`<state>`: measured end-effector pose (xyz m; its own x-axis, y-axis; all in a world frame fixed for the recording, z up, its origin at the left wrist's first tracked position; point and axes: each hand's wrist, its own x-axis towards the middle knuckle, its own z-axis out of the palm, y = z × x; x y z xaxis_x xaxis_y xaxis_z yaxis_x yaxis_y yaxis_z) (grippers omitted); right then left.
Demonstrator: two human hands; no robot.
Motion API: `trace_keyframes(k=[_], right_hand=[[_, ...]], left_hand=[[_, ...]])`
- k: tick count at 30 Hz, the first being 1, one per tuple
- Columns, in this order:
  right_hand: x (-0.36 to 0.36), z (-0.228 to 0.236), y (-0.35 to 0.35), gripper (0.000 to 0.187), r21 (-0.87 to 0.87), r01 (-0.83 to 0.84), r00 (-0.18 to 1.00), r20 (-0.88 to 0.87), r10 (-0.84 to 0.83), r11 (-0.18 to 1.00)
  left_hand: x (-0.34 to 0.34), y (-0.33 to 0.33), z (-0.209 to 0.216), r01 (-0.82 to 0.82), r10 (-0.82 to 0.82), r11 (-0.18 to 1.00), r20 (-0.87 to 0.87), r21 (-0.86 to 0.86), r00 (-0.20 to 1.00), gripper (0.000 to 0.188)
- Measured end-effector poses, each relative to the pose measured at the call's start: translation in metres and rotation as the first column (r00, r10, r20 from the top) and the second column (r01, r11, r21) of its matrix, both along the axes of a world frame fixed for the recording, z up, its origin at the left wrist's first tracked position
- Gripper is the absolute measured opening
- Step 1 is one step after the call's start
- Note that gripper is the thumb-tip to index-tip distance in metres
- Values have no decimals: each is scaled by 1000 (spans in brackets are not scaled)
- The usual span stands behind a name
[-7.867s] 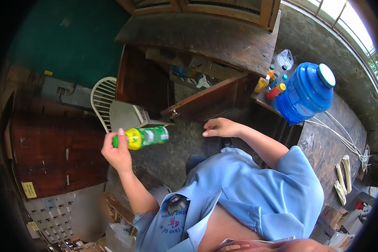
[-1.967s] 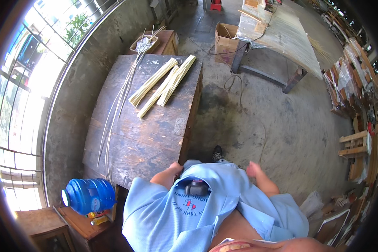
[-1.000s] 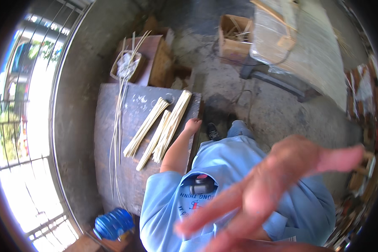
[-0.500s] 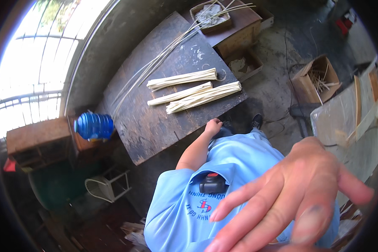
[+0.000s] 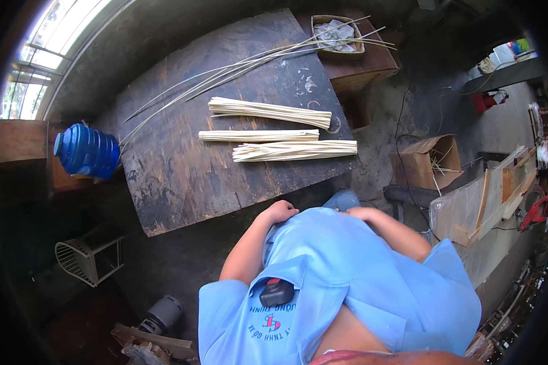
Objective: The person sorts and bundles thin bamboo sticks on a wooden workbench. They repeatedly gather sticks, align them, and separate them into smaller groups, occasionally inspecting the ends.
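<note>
Evidently, the nearest bundle of pale strips [image 5: 295, 151] lies on the scuffed wooden table [image 5: 182, 164], lengthwise left-to-right, ahead of the closer left hand [image 5: 281, 212]; its fingers curl, right hand [image 5: 360, 213] half-hidden, either's hold cannot be told

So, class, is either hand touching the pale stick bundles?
No: all three pale stick bundles lie on the dark tabletop, while the left hand and right hand are near the waist.

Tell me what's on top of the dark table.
On the dark table lie three pale stick bundles and some long thin strips. What lies beneath the bundles is covered.
</note>
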<state>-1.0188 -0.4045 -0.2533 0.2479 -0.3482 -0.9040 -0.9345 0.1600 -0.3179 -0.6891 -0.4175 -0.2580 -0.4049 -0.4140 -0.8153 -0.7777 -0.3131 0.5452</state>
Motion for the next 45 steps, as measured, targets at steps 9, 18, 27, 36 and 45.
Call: trace_keyframes(k=[9, 18, 27, 36, 45], right_hand=[[107, 305, -134, 31, 22, 204, 65, 997, -36, 979], [138, 410, -172, 23, -350, -136, -47, 937, 347, 927], [137, 419, -187, 20, -454, -215, 59, 878, 476, 865], [147, 406, -186, 28, -346, 239, 9, 935, 354, 907], [152, 399, -175, 21, -343, 258, -97, 921, 378, 903]], left_hand=[[116, -94, 317, -117, -235, 945, -885, -304, 403, 34], [114, -115, 423, -10, -490, 844, -777, -537, 396, 41], [122, -112, 437, -68, -458, 816, -713, -574, 531, 25], [139, -110, 443, -346, -280, 443, -494, -827, 823, 18], [136, -112, 450, -255, -412, 481, -473, -839, 779, 20]])
